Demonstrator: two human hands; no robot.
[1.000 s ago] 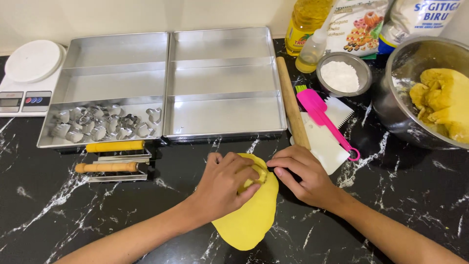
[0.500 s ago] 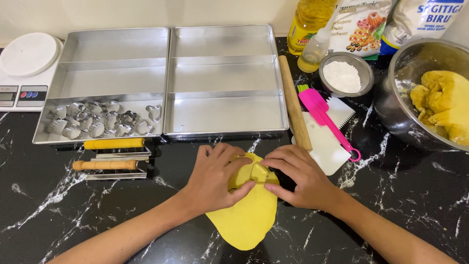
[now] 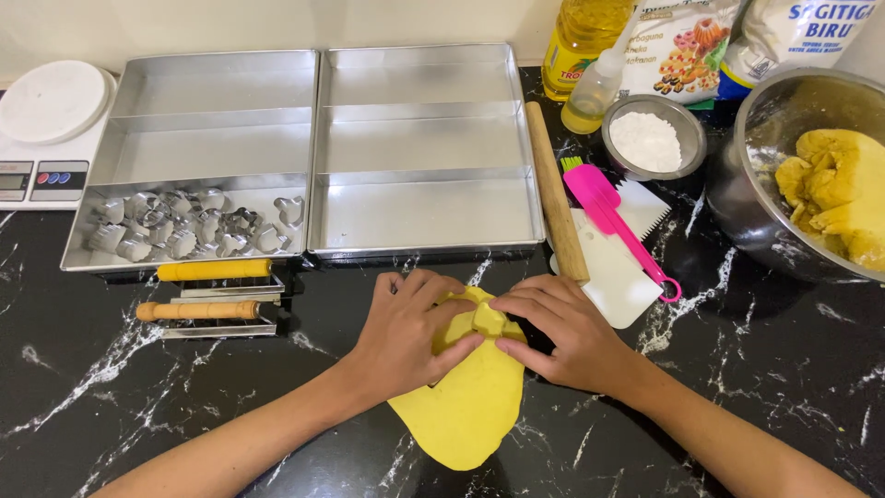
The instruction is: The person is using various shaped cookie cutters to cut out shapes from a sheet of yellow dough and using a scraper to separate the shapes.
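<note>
A flattened sheet of yellow dough (image 3: 475,401) is spread on the black marbled countertop (image 3: 765,369), and its upper edge is pinched into a raised fold between both hands. The left hand (image 3: 410,337) is laid over the sheet's left part, its fingers (image 3: 452,349) curled and pressed against the fold; the right hand (image 3: 562,332) is set against it from the other side, with fingertips (image 3: 507,346) gripping the same fold.

Just beyond the fingers, two divided metal baking trays (image 3: 419,138) are placed side by side. In the near compartment of the left tray, a heap of small metal cookie cutters (image 3: 184,226) is held; the other compartments are seen bare. Left of the left-hand fingers, two handled tools, one with a yellow handle (image 3: 214,270) and one with a wooden handle (image 3: 198,311), are laid.

Past the right-hand fingers, a wooden rolling pin (image 3: 556,194), a pink spatula (image 3: 613,217) and a white scraper (image 3: 613,267) are found. Farther right, a small steel bowl (image 3: 682,157) is filled with white flour (image 3: 645,140), and a large steel mixing bowl (image 3: 747,203) is loaded with a mass of yellow dough (image 3: 839,194). An oil bottle (image 3: 581,41) is stood behind them.
</note>
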